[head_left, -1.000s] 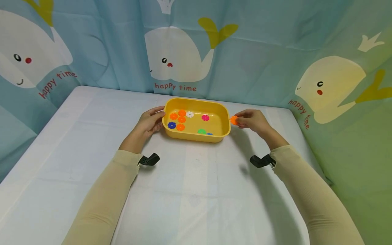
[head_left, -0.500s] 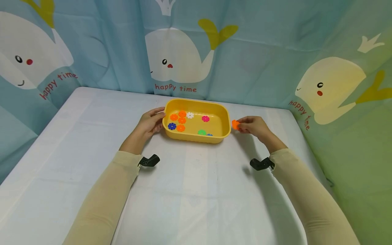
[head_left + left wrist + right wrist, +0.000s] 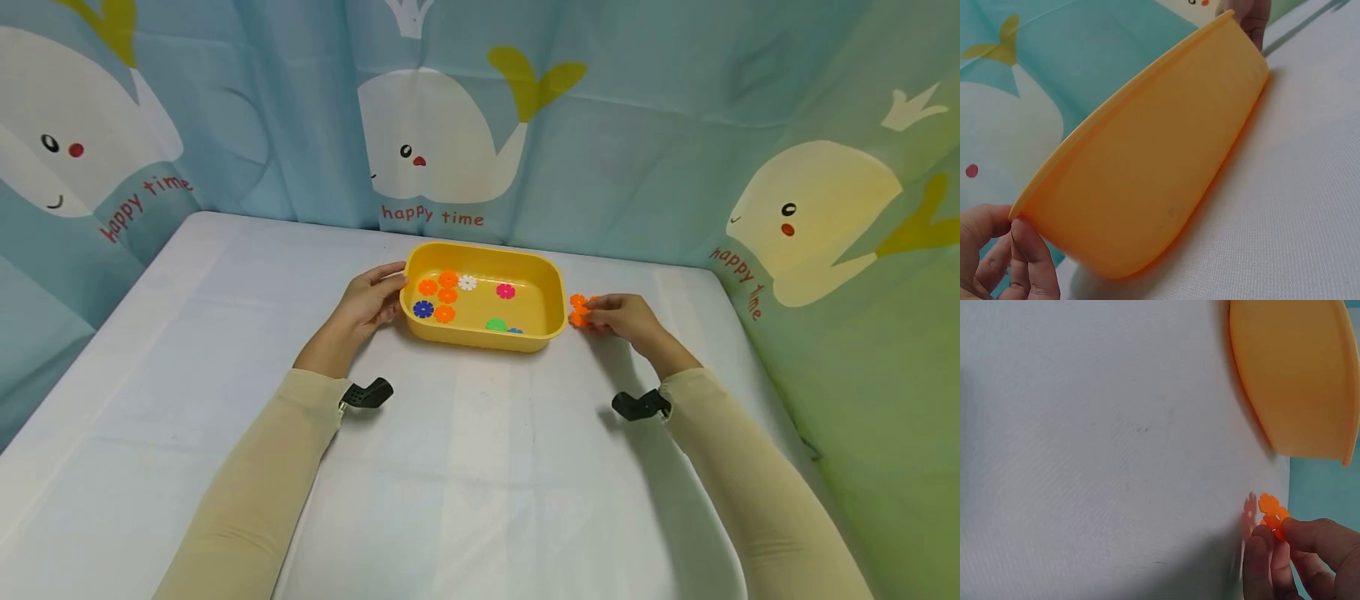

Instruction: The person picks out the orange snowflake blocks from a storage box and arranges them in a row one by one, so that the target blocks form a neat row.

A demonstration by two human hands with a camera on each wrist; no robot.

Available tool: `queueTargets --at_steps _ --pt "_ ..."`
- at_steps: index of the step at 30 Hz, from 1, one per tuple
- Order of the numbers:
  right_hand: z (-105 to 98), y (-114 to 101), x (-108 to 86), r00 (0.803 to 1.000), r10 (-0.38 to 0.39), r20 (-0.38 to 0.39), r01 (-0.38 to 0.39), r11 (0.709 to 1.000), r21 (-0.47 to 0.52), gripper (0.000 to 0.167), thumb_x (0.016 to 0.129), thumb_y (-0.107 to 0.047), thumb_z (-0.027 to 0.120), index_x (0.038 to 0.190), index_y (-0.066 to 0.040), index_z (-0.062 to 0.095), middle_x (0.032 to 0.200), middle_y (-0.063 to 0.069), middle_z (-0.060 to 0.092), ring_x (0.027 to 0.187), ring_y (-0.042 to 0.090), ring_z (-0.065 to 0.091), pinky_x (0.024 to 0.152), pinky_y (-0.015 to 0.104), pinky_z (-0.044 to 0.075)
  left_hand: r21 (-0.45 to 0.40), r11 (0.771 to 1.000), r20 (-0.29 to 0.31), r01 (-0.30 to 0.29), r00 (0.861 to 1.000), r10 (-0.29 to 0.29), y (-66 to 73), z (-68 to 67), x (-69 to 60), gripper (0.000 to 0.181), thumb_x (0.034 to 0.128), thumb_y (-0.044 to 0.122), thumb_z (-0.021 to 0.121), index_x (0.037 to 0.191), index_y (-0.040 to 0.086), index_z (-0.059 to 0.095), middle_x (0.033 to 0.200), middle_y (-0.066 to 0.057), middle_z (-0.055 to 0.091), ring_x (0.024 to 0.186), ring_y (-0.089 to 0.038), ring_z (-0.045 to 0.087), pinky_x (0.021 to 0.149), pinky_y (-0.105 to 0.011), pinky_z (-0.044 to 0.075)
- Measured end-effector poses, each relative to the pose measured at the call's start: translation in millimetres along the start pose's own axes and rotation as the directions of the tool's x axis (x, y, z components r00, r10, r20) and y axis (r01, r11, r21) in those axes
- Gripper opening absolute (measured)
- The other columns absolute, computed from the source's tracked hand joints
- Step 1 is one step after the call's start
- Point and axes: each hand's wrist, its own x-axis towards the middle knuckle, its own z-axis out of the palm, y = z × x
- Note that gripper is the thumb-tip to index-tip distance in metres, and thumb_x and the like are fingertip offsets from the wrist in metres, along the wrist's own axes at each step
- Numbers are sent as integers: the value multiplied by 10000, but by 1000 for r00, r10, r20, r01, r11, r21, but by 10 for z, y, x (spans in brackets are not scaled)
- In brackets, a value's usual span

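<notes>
Pinching orange flower pcs (image 3: 578, 317), R hand (image 3: 628, 319) sits just R of the yellow tray (image 3: 480, 336), long axis L-R, w/ L hand (image 3: 367, 298) gripping its opp end; exact pc count unclear.

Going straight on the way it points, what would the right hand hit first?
The right hand, holding orange flower-shaped plastic pieces, would likely meet the rounded yellow plastic tub first, though the hand's height is unclear.
</notes>
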Motion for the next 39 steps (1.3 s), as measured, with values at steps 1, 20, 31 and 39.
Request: queueTargets --at_steps 1,20,31,39 --pt "2 14 8 1000 4 -2 -4 1000 2 416 941 -145 645 1285 78 571 814 -167 634 738 -29 585 712 121 509 0 1000 -1 0 1000 0 0 2 -1 406 978 205 620 1379 217 558 1074 -65 580 564 -102 469 463 -133 397" --pt "15 82 20 1000 19 -17 -18 999 34 406 941 -141 659 1259 98 579 804 -104 698 713 -16 650 702 155 547 -11 1000 14 -12 1000 12 -2 -2 7 421 979 181 615 1393 191 542 1122 -82 574 601 -110 492 496 -143 441" --pt "9 77 4 1000 23 -18 -22 999 41 405 940 -129 657 1253 115 576 782 -128 689 705 -34 648 716 143 541 -22 1000 5 -16 1000 16 -9 4 20 415 977 175 618 1385 189 548 1190 -100 564 642 -106 512 532 -146 475" --pt "-44 61 -11 1000 30 -3 -30 999 27 405 961 -148 632 1273 103 569 846 -82 714 758 -13 672 766 159 549 -12 1000 -4 0 1000 0 -5 10 16 409 975 185 622 1377 206 554 1218 -96 564 661 -117 506 538 -146 472"
